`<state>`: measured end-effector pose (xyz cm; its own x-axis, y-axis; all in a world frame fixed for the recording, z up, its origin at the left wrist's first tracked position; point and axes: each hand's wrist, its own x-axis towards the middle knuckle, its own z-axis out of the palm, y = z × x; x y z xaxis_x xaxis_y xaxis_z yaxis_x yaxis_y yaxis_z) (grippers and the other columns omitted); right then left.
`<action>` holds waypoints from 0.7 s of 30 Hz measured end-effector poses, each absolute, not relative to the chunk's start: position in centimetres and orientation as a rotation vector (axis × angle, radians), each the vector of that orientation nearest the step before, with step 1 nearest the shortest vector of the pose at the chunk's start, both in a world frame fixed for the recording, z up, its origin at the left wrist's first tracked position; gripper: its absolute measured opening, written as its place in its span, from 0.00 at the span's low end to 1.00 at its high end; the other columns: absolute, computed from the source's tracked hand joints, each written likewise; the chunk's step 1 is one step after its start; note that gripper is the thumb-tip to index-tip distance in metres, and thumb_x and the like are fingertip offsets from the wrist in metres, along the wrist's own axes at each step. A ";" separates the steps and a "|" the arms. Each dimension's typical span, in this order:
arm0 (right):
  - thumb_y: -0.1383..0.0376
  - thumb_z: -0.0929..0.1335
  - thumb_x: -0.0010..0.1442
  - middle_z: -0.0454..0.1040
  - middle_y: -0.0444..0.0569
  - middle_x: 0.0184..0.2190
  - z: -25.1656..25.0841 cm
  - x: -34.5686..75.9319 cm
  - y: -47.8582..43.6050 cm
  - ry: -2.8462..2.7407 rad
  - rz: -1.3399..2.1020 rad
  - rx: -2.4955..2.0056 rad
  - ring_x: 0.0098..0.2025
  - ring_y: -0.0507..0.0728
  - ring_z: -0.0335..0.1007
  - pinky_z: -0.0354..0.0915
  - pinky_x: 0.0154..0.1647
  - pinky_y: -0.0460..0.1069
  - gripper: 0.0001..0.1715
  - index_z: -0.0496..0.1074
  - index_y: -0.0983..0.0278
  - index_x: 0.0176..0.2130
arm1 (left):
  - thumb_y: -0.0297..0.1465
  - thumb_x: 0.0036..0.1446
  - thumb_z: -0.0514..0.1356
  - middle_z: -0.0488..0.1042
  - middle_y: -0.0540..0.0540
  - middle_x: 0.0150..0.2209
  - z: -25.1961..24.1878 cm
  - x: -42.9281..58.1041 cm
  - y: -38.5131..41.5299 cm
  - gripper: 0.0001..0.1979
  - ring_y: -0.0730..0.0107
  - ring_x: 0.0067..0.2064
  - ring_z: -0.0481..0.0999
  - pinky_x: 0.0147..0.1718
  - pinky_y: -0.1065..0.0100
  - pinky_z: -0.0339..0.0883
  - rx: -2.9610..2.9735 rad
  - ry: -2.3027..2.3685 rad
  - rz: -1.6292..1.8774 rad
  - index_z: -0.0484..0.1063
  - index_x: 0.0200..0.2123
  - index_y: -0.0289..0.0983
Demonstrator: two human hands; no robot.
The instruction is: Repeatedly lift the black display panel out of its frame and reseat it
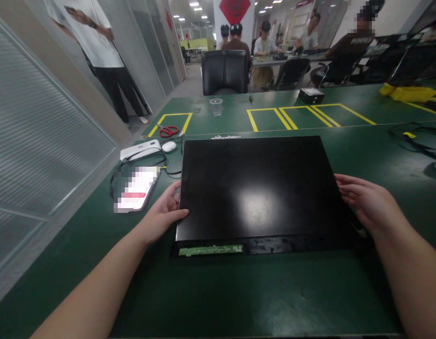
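Observation:
A black LCD screen panel (251, 183) lies in front of me, with a patch of light reflected on its glossy face. A narrow green circuit board (210, 250) runs along the left part of its near edge, beside a dark strip. My left hand (167, 207) grips the panel's left edge, thumb on top and fingers curled at the side. At the right edge, my right hand (368, 200) holds the panel with its fingers against the side; its thumb is hard to make out.
Left of the panel are a lit phone (137, 189), a white device (140, 149), a white mouse (168, 146), cables and red scissors (168, 131). Farther back stand a plastic cup (216, 107) and a black box (311, 95). Yellow tape marks the green table (239, 296). Several people sit beyond; one person stands left.

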<state>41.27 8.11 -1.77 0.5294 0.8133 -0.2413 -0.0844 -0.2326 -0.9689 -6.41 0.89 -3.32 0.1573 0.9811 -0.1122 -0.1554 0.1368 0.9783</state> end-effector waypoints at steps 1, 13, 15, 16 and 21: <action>0.76 0.72 0.35 0.81 0.47 0.30 -1.7 41.2 8.1 -0.637 0.949 -1.589 0.30 0.49 0.74 0.66 0.24 0.37 0.19 0.84 0.61 0.29 | 0.27 0.54 0.76 0.83 0.40 0.59 -3.3 -6.4 0.9 0.42 0.46 0.59 0.84 0.55 0.55 0.79 1.064 1.032 1.090 0.64 0.68 0.44; 0.73 0.75 0.31 0.80 0.47 0.31 -1.7 40.9 8.0 -0.636 0.927 -1.580 0.32 0.49 0.73 0.65 0.24 0.37 0.18 0.84 0.60 0.28 | 0.27 0.51 0.77 0.85 0.42 0.53 -3.1 -6.1 0.8 0.41 0.48 0.54 0.86 0.52 0.55 0.81 1.046 1.058 1.115 0.65 0.65 0.44; 0.73 0.74 0.31 0.80 0.47 0.30 -1.6 40.9 8.0 -0.632 0.924 -1.582 0.32 0.49 0.72 0.64 0.23 0.37 0.18 0.84 0.61 0.28 | 0.26 0.51 0.77 0.85 0.43 0.53 -3.0 -6.0 0.8 0.41 0.48 0.54 0.86 0.52 0.56 0.81 1.045 1.057 1.118 0.65 0.65 0.44; 0.73 0.74 0.30 0.79 0.47 0.29 -1.5 40.9 8.1 -0.630 0.922 -1.582 0.31 0.49 0.72 0.64 0.23 0.37 0.19 0.84 0.61 0.28 | 0.26 0.51 0.77 0.85 0.43 0.53 -3.0 -5.9 0.7 0.41 0.49 0.54 0.86 0.52 0.56 0.80 1.045 1.059 1.123 0.65 0.65 0.44; 0.72 0.74 0.28 0.79 0.46 0.29 -1.3 40.7 8.0 -0.618 0.916 -1.587 0.30 0.48 0.70 0.63 0.23 0.37 0.20 0.83 0.62 0.28 | 0.26 0.51 0.77 0.85 0.42 0.54 -2.9 -5.7 0.7 0.41 0.47 0.57 0.85 0.57 0.53 0.79 1.044 1.061 1.143 0.66 0.66 0.44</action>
